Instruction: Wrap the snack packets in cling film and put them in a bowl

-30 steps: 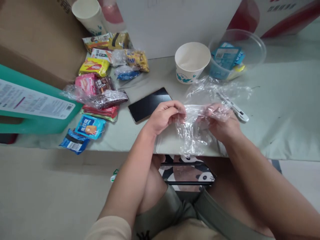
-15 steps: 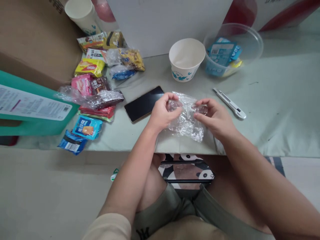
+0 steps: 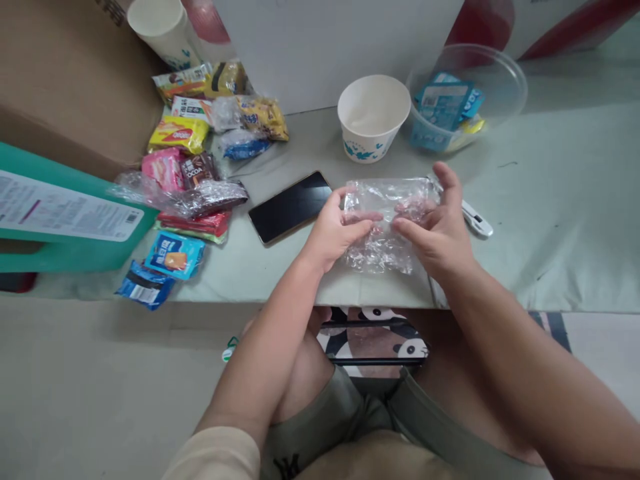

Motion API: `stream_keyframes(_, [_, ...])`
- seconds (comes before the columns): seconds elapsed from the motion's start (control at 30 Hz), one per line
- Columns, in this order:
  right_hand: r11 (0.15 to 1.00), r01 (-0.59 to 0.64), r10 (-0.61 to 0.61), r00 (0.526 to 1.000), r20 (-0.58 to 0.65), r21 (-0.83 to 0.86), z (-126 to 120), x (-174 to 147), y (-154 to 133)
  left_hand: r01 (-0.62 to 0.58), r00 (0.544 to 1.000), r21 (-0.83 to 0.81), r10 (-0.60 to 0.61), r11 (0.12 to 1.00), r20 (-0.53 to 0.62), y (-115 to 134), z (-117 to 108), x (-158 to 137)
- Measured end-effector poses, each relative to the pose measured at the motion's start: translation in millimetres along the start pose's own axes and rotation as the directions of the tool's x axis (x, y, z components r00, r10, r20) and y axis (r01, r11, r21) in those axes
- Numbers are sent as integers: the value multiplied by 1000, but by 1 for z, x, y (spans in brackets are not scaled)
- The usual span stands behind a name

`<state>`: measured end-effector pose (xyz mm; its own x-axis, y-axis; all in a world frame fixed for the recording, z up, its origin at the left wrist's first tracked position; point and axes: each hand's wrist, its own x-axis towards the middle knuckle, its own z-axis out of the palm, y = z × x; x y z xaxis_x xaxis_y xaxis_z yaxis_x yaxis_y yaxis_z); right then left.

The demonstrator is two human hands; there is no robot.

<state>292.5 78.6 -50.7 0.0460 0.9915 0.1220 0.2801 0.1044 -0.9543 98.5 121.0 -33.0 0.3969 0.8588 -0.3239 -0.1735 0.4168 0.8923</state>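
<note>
A clear, crinkled plastic bag point(image 3: 383, 250) is stretched between my two hands above the front of the table. My left hand point(image 3: 336, 230) grips its left side, thumb on top and some fingers showing through the film. On the right side, my right hand point(image 3: 443, 230) pinches the bag between thumb and fingers, with one finger raised off it. Left of the bag lies a dark phone point(image 3: 290, 207). A white utility knife point(image 3: 475, 219) rests just beyond my right hand, partly hidden by it.
A white paper bowl point(image 3: 373, 123) stands behind the bag, beside a clear plastic tub point(image 3: 505, 100) holding blue packets. Several wrapped snacks point(image 3: 177, 135) are heaped at the left, near a cardboard box point(image 3: 65, 87) and a green folder point(image 3: 80, 200). A paper cup point(image 3: 160, 33) stands behind them.
The bag has been spread wider and flatter between my hands. My right hand has shifted slightly right, and one of its fingers has lifted. My left hand has moved slightly right.
</note>
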Motion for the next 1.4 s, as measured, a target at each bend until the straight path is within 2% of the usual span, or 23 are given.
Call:
stream_keyframes(0.07, [993, -84, 81, 996, 34, 81, -1, 2, -5, -57, 998, 32, 59, 998, -38, 0, 1, -1])
stream_keyframes(0.13, [964, -228, 209, 967, 144, 137, -1, 3, -11, -109, 993, 28, 110, 994, -40, 2, 1, -2])
stream_keyframes(0.2, [929, -345, 316, 928, 199, 136, -2, 3, -16, -103, 995, -5, 103, 995, 7, 4, 1, -4])
stream_keyframes(0.23, [923, -364, 340, 924, 176, 127, -2, 3, -18, -74, 996, -13, 74, 997, 46, 5, 0, -4])
stream_keyframes(0.3, [934, -342, 335, 938, 85, 100, -2, 3, -22, -11, 994, 19, 9, 1000, 109, 4, -1, -4])
stream_keyframes(0.37, [946, -318, 315, 948, 54, 67, -2, 3, -25, -5, 995, 85, -4, 996, 104, 2, -1, -3])
stream_keyframes(0.5, [930, -365, 354, 920, 166, 38, -1, 3, -33, -74, 997, 127, 73, 989, 12, 2, -3, -1])
stream_keyframes(0.57, [915, -392, 374, 914, 158, 100, 0, 3, -35, -33, 999, 127, 30, 991, 29, 4, -5, -3])
stream_keyframes(0.67, [882, -376, 370, 926, 78, 285, 1, 3, -35, 25, 995, 94, -34, 995, 94, 10, -6, -6])
stream_keyframes(0.77, [830, -307, 315, 947, 63, 466, 1, 5, -34, -2, 993, -39, 6, 999, 117, 15, -7, -7])
stream_keyframes(0.87, [764, -315, 292, 947, 134, 563, 1, 6, -35, -33, 994, -133, 47, 991, 104, 18, -8, -5])
stream_keyframes(1.0, [773, -318, 301, 946, 124, 549, 0, 5, -32, -5, 997, -104, 13, 995, 75, 18, -10, -3])
stream_keyframes(1.17, [840, -324, 308, 945, 111, 435, 1, 1, -26, 50, 989, -42, -44, 998, 144, 16, -11, -5])
stream_keyframes(1.4, [822, -365, 348, 929, 123, 438, -1, 3, -26, 19, 978, 106, -41, 994, 206, 16, -20, -5])
